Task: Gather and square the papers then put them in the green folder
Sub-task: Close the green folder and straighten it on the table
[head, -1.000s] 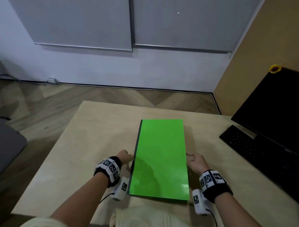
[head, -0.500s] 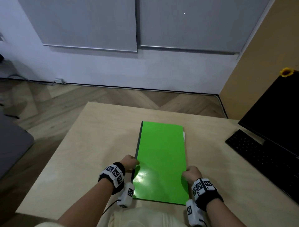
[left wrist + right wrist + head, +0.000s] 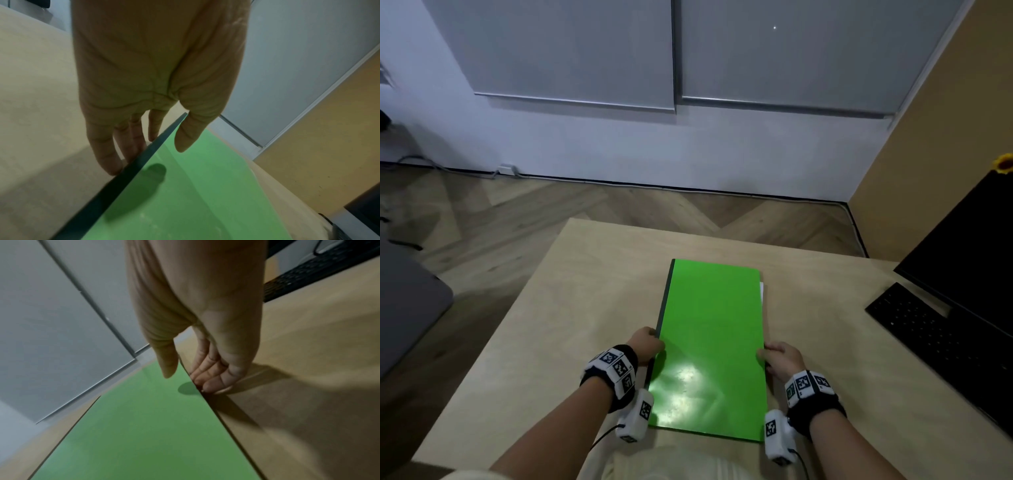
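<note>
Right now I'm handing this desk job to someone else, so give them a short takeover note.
Left hand: grips the green folder at its dark spine edge, thumb on top, fingers beneath.
Right hand: same grip on the opposite long edge.
Folder: closed on the table, near the front edge.
Done: papers look to be inside.
Left: a white paper edge pokes out at the far right side; tuck it in.

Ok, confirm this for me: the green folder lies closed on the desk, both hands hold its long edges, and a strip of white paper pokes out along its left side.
Wrong side. The white paper pokes out along the right edge of the green folder, near the far corner, as the head view shows. The rest stands: the folder lies closed on the desk, with the left hand and the right hand holding its long edges.
</note>
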`<state>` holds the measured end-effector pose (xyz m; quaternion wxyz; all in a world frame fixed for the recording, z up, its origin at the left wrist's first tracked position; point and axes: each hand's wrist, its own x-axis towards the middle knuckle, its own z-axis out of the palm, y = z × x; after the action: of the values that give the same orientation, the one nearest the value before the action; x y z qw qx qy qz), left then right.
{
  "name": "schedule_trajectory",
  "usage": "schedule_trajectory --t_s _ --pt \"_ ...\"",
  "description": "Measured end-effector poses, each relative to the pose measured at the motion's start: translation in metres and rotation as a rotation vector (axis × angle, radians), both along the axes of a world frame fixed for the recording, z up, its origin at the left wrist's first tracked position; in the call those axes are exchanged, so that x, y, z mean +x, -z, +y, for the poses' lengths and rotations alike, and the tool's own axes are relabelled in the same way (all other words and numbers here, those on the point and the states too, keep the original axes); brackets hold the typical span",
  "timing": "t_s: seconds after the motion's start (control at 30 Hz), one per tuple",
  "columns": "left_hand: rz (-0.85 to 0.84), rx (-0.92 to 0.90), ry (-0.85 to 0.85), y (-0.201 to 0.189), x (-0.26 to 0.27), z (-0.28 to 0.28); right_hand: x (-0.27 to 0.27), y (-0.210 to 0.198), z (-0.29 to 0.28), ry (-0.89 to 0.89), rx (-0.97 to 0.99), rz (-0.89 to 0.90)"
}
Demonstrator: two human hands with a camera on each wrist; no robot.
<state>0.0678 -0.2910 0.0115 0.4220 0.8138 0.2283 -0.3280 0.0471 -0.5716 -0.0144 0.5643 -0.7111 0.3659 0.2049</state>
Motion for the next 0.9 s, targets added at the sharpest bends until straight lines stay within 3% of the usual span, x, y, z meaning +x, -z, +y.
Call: schedule_trajectory --t_s 0.13,0.37,0.6,0.77,0.9 --pt "-0.036 0.006 0.032 0.001 0.008 0.001 0.016 -0.004 0.003 0.101 0.144 -0.032" --pt "-0.061 -0.022 0.036 0.013 0.025 0.008 0.036 0.002 0.010 0.071 0.073 -0.094" --pt "-0.130 -0.049 0.005 0.022 0.042 0.006 0.048 0.010 0.006 -0.005 0.042 -0.003" --pt "-0.180 -0.031 0.004 0.028 0.049 0.003 0.051 0.010 0.000 -0.008 -0.160 0.004" --pt "-0.192 -0.001 -0.018 0.031 0.044 0.003 0.041 0.006 0.001 -0.108 -0.364 0.108"
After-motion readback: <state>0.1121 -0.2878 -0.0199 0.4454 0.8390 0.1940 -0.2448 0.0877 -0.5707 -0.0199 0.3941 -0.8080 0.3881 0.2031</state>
